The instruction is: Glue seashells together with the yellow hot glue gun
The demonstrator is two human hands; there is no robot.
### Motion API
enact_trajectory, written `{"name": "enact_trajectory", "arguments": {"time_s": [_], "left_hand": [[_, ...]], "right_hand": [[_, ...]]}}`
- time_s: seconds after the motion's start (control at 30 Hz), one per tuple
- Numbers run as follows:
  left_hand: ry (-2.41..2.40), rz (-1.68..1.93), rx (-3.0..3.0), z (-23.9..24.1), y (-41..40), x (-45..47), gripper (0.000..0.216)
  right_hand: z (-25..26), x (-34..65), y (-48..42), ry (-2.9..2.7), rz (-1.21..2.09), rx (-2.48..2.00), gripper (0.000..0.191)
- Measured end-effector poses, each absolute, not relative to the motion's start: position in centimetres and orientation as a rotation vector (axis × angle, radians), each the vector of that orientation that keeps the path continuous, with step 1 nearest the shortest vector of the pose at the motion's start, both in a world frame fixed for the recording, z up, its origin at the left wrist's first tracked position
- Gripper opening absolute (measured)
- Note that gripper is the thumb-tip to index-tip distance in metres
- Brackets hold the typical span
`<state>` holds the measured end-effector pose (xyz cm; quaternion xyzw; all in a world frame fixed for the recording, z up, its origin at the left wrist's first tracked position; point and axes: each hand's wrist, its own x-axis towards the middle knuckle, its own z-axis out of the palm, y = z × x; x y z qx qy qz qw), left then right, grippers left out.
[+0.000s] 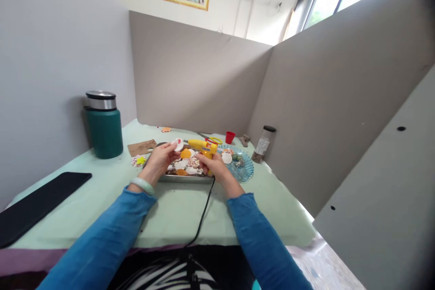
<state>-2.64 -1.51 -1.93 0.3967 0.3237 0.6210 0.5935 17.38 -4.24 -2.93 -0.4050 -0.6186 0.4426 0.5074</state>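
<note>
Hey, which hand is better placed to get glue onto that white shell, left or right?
Right, probably. The right hand grips the yellow glue gun, its nozzle pointing toward the white shell, which the left hand pinches over the metal tray of shells.

Long bright-blue sleeves (112,231) on both arms, pale green bangle (143,185) behind the bare left hand (159,159).

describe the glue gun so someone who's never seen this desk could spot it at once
On the pale green table, find the metal tray of shells. Just above it, the right hand grips the yellow glue gun, its nozzle pointing at the white shell in the left hand. Unlike the yellow-handled scissors behind it, it trails a black cord toward the person.
</note>
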Motion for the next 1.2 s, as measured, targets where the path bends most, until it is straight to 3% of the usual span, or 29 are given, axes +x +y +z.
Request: {"name": "enact_trajectory", "arguments": {"time_s": [0.17,0.47,0.77,1.2], "left_hand": [[0.787,1.505,0.849,-1.5,-1.4,-2.7,0.007],[0.814,1.571,0.898,-1.7,-1.3,-2.5,0.025],[0.91,1.652,0.759,-1.7,-0.8,-2.7,0.012],[0.995,1.661,0.785,-2.0,-0.8,-2.8,0.019]], "right_hand": [[-3.1,17.3,-3.9,-1.423,1.054,-1.032,0.034],[-2.9,17.0,-4.2,-1.416,1.083,-1.042,0.033],[-3.4,16.8,-3.6,-1.397,1.089,-1.042,0.036],[-3.6,16.9,-3.7,-1.534,1.06,-1.09,0.03]]}}
